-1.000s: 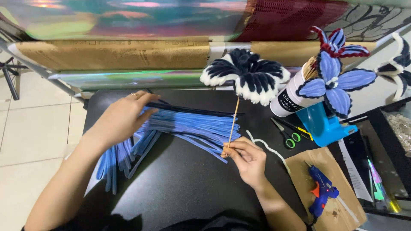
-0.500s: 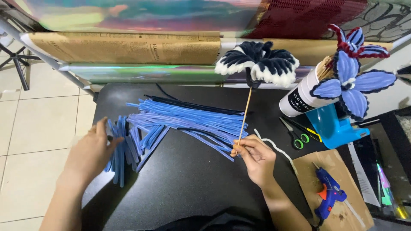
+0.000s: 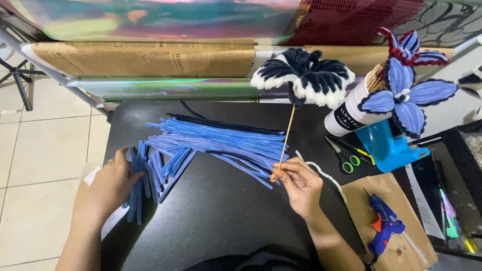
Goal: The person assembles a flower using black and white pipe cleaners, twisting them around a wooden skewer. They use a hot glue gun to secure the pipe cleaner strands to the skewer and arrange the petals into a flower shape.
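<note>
Head view, looking down on a black worktop (image 3: 221, 221): our right hand (image 3: 298, 185) is closed in a pinch on the lower end of a thin wooden stick (image 3: 286, 138), thumb and fingers curled round it. The stick rises tilted away from us and carries a black-and-white pipe-cleaner flower (image 3: 304, 75) at its top, above the far edge of the worktop. Our left hand (image 3: 108, 183) lies half open, fingers spread and bent over a short bundle of blue pipe cleaners (image 3: 145, 175) at the left edge of the worktop, touching them; we cannot tell whether it actually grips any.

Against the frame half a second ago, the left hand has slid a little further onto the short bundle, and the right hand keeps the same pinch on the stick, with the flower in much the same place. A second ago the left hand was higher up, on the long pile.

Between the two hands a long fan of blue pipe cleaners (image 3: 226, 143) spreads across the worktop, its right ends reaching just beside the stick and the right hand. A white pipe cleaner (image 3: 326, 175) curves past the right hand. Further right lie green-handled scissors (image 3: 344, 158), a white cylindrical cup (image 3: 346, 118) holding sticks, a blue-and-black flower (image 3: 404, 95) over a blue holder (image 3: 389, 148), and a blue glue gun (image 3: 384, 226) on a piece of cardboard (image 3: 401, 251). Rolls of brown paper (image 3: 145, 57) lie beyond the worktop.
</note>
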